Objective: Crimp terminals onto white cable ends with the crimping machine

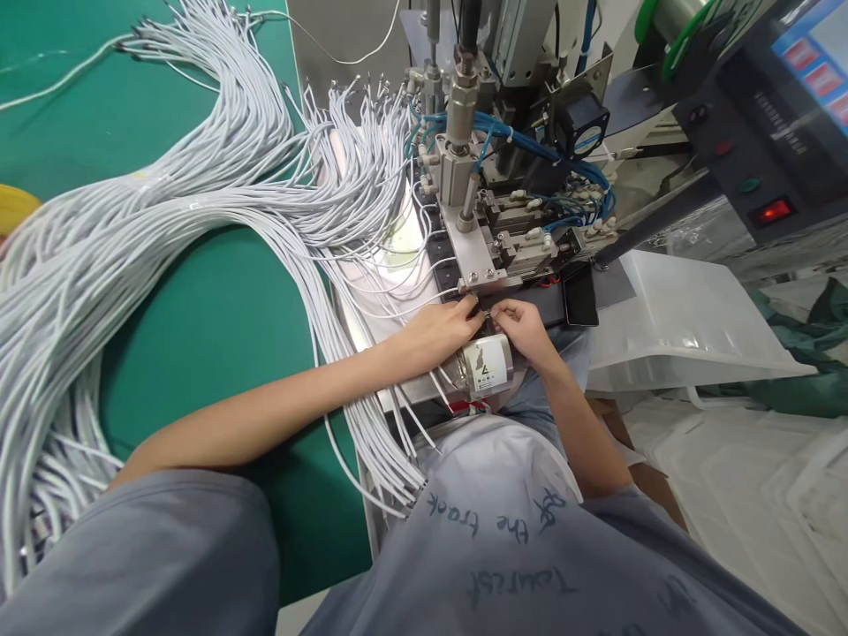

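Note:
My left hand (442, 329) and my right hand (523, 327) meet just below the metal head of a machine (478, 221). Both are pinched together on the end of a thin white cable (488, 314) at the machine's front edge. A small clear part with a white warning label (488, 364) sits right under my hands. More white cables (397, 424) run beneath my left wrist and hang over the table edge.
A big bundle of white cables (132, 256) spreads over the green table mat (218, 327) on the left. Blue air hoses (530, 141) loop around the machine. A control panel with a red lit switch (774, 210) is at the right, a clear plastic tray (682, 318) below it.

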A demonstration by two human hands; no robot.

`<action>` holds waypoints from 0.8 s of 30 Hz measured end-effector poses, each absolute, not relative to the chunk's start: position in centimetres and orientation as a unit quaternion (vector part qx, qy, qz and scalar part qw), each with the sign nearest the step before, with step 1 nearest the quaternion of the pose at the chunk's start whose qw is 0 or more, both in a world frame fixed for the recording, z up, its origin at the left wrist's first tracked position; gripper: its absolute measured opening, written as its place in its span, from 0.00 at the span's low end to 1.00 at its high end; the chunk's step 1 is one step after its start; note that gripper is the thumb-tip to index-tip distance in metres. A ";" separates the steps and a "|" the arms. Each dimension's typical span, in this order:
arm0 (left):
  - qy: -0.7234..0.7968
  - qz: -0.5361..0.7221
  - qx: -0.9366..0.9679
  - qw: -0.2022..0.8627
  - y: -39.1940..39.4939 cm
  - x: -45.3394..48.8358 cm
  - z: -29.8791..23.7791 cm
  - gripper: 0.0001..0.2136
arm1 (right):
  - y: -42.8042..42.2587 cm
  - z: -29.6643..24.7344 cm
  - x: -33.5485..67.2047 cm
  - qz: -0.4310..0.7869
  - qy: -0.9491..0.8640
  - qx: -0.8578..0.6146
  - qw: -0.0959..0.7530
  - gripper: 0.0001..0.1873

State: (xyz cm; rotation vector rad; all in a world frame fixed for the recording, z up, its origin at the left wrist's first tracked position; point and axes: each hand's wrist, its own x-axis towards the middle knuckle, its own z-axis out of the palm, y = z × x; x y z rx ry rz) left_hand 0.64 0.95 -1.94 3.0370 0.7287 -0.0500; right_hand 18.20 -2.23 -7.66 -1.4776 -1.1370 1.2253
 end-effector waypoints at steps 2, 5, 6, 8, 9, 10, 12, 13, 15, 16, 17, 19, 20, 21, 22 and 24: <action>0.235 -0.016 0.972 0.010 0.9 0.7 -2.0 0.17 | -2.2 -7.7 18.1 0.488 -0.452 -0.595 0.452 0.09; 0.234 -0.018 0.972 0.010 0.9 0.7 -2.1 0.17 | -2.2 -7.8 18.1 0.489 -0.437 -0.594 0.467 0.10; 0.235 -0.019 0.972 0.008 0.9 0.7 -2.1 0.17 | -2.1 -7.8 18.0 0.495 -0.433 -0.592 0.465 0.11; 0.235 -0.022 0.972 0.003 0.8 0.6 -2.0 0.18 | -2.1 -7.7 18.0 0.511 -0.435 -0.588 0.451 0.13; 0.235 -0.023 0.972 0.001 0.8 0.6 -1.9 0.18 | -2.1 -7.6 17.9 0.519 -0.442 -0.584 0.441 0.13; 0.236 -0.023 0.971 -0.001 0.8 0.6 -1.8 0.18 | -2.1 -7.5 17.9 0.524 -0.454 -0.579 0.430 0.15; 0.236 -0.026 0.971 -0.002 0.8 0.5 -1.4 0.16 | -2.1 -7.5 17.8 0.525 -0.478 -0.567 0.418 0.18; 0.237 -0.030 0.971 -0.002 0.7 0.5 -1.1 0.14 | -2.0 -7.6 17.8 0.524 -0.487 -0.561 0.416 0.19; 0.247 -0.041 0.968 -0.007 0.5 0.4 -0.6 0.10 | -1.9 -7.9 17.8 0.521 -0.499 -0.554 0.416 0.18; 0.255 -0.045 0.966 -0.011 0.4 0.4 -0.4 0.09 | -1.8 -8.0 17.9 0.517 -0.505 -0.552 0.415 0.18; 0.264 -0.047 0.963 -0.017 0.2 0.4 -0.3 0.08 | -1.8 -8.2 18.0 0.508 -0.513 -0.555 0.414 0.17; 0.279 -0.045 0.959 -0.028 -0.1 0.4 -0.2 0.08 | -1.9 -8.4 18.3 0.465 -0.525 -0.575 0.421 0.16; 0.283 -0.042 0.958 -0.032 -0.3 0.4 -0.2 0.08 | -2.1 -8.3 18.4 0.434 -0.527 -0.591 0.430 0.15; 0.283 -0.038 0.958 -0.034 -0.4 0.3 -0.3 0.08 | -2.3 -8.1 18.5 0.404 -0.530 -0.603 0.438 0.13; 0.283 -0.034 0.958 -0.035 -0.5 0.3 -0.4 0.08 | -2.7 -7.8 18.5 0.378 -0.536 -0.611 0.443 0.12; 0.282 -0.021 0.959 -0.036 -0.5 0.3 -0.5 0.08 | -3.4 -7.0 18.4 0.346 -0.576 -0.601 0.433 0.13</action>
